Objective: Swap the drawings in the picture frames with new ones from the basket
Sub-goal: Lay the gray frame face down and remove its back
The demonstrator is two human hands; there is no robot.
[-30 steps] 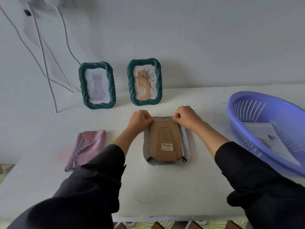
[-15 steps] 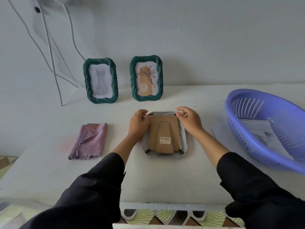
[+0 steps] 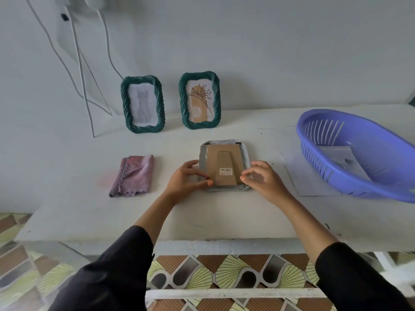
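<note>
A grey picture frame [image 3: 246, 158] lies face down in the middle of the white table, its brown cardboard backing [image 3: 224, 160] with a fold-out stand and a barcode sticker facing up. My left hand [image 3: 185, 179] pinches at the backing's lower left corner with thumb and forefinger. At the lower right corner, my right hand [image 3: 263, 179] pinches with curled fingertips. Two green frames stand against the wall: one holds a cat drawing [image 3: 143, 105], the other a flower drawing [image 3: 201, 102]. The purple basket [image 3: 359, 184] at the right holds paper drawings [image 3: 342, 160].
A folded pink cloth [image 3: 135, 173] lies left of the grey frame. A loose white sheet [image 3: 307, 176] lies partly under the basket. White cables [image 3: 82, 86] hang down the wall at the back left. The table's front edge [image 3: 202, 240] runs close below my forearms.
Both hands have slid from the frame's top corners down to its bottom corners. The camera has pulled back and up, so the table edge and patterned floor now show.
</note>
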